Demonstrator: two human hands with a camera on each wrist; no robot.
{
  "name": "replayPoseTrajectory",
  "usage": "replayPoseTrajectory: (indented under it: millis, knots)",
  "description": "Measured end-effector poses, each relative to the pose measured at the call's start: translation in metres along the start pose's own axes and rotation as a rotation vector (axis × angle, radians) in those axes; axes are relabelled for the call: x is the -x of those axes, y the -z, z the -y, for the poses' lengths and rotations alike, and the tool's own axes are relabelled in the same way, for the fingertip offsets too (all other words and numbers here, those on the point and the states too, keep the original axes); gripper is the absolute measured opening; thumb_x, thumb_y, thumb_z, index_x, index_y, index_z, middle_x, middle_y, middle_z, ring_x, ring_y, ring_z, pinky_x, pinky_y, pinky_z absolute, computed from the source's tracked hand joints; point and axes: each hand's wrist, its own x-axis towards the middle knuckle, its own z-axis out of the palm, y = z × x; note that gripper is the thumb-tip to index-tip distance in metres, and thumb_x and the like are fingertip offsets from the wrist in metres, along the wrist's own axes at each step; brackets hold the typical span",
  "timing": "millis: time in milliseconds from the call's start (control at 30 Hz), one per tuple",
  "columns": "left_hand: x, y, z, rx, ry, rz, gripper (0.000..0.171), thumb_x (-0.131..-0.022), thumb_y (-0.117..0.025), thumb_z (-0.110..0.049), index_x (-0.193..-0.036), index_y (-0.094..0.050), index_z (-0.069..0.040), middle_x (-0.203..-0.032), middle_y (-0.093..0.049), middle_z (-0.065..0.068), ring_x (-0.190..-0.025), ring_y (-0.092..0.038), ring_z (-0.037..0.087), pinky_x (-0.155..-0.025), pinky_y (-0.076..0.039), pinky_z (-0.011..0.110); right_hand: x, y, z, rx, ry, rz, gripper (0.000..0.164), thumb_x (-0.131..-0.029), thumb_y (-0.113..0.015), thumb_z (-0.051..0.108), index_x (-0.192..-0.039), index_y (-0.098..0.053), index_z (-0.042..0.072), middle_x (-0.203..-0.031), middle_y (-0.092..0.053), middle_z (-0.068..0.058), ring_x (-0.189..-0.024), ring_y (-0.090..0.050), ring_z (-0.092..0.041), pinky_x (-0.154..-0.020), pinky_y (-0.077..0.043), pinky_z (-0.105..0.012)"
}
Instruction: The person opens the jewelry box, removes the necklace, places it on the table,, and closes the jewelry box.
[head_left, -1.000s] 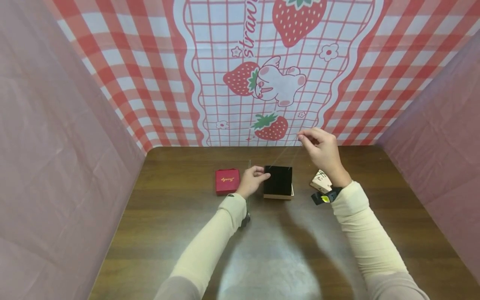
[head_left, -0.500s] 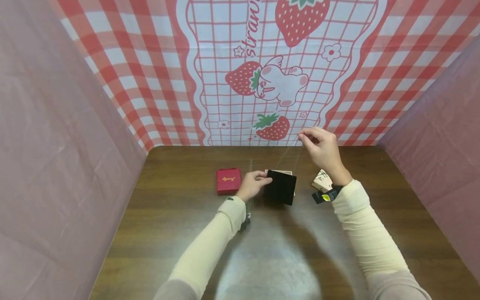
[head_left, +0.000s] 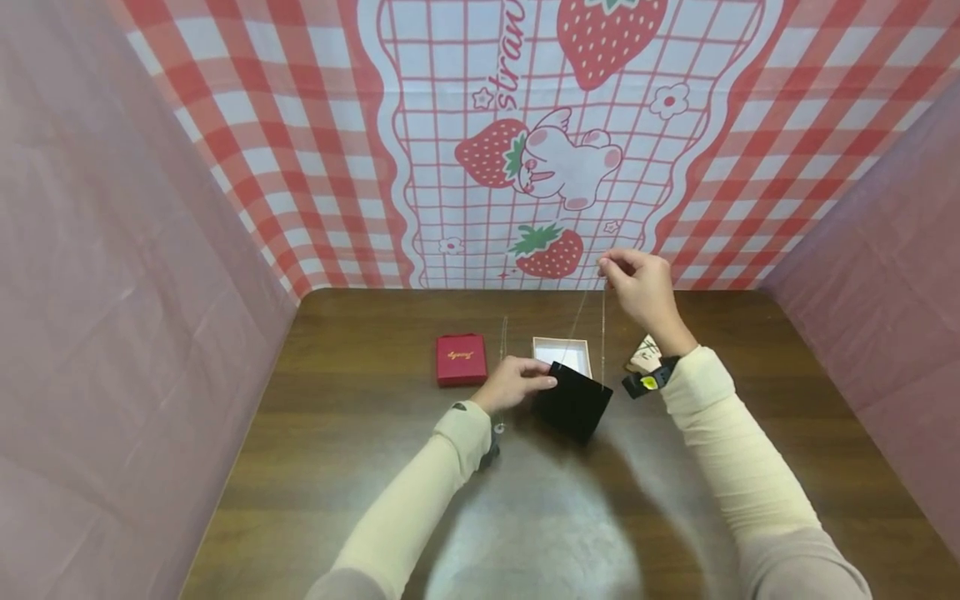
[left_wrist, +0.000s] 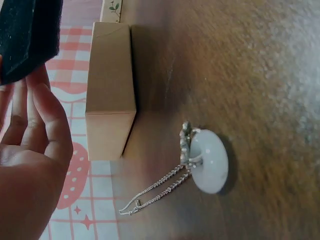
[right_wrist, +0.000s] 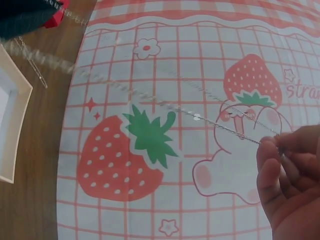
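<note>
My left hand (head_left: pixel 515 384) pinches the corner of a black velvety pad (head_left: pixel 573 404), tilted above the table in front of an open cardboard box (head_left: pixel 562 343) with a white inside. Higher up on the right, my right hand (head_left: pixel 640 287) pinches the top of a thin necklace chain (right_wrist: pixel 225 126). Its two strands run down to the upper edge of the pad. Another necklace lies on the table beneath my left wrist; its round white pendant (left_wrist: pixel 210 162) shows in the left wrist view.
A red box (head_left: pixel 461 360) with gold lettering sits left of the cardboard box. Partly behind my right wrist lies a cream patterned lid (head_left: pixel 645 354). A strawberry-print cloth (head_left: pixel 427 192) hangs along the table's back edge.
The black pad has come off the cardboard box toward me and tilted, uncovering the box's white inside. My left hand moved with it, slightly right and nearer; the right hand stayed raised with the chain.
</note>
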Motion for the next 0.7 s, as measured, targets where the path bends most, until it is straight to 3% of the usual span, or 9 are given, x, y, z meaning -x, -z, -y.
replayPoseTrajectory:
  millis: [100,367,567,700]
  knots:
    - [0.002,0.001,0.0,-0.003,-0.025,0.001,0.036,-0.089,-0.071,-0.021,-0.119,-0.069,-0.002,-0.12,-0.07,0.015,-0.118,-0.062,0.026,-0.102,-0.049,0.034,-0.002,0.0,-0.002,-0.049,-0.104,-0.014,0.027,-0.096,-0.06,0.017,-0.099,-0.072,-0.007,-0.079,-0.069,-0.02,-0.055,-0.054,0.002,-0.051,-0.045,-0.009]
    - [0.006,0.005,-0.002,0.053,-0.054,-0.015,0.036,-0.088,-0.071,-0.017,-0.12,-0.068,0.0,-0.121,-0.068,0.017,-0.118,-0.062,0.027,-0.101,-0.05,0.034,-0.004,0.001,-0.007,-0.218,-0.302,-0.138,0.032,-0.096,-0.06,0.016,-0.104,-0.068,-0.014,-0.063,-0.06,0.015,-0.048,-0.055,0.004,-0.047,-0.049,-0.012]
    - [0.007,0.006,0.0,0.126,-0.077,-0.073,0.034,-0.089,-0.07,-0.014,-0.118,-0.067,0.004,-0.119,-0.069,0.02,-0.112,-0.063,0.028,-0.097,-0.052,0.032,-0.002,0.009,-0.005,-0.242,-0.328,-0.221,0.03,-0.096,-0.061,0.018,-0.101,-0.069,-0.01,-0.061,-0.06,0.019,-0.048,-0.056,0.004,-0.048,-0.05,-0.013]
    - [0.006,0.006,0.004,0.141,-0.07,-0.134,0.032,-0.089,-0.07,-0.013,-0.116,-0.067,0.005,-0.116,-0.069,0.021,-0.108,-0.066,0.03,-0.094,-0.054,0.033,-0.004,0.015,-0.002,-0.334,-0.325,-0.264,0.026,-0.094,-0.063,0.016,-0.097,-0.069,-0.009,-0.062,-0.063,0.014,-0.047,-0.056,0.001,-0.047,-0.05,-0.014]
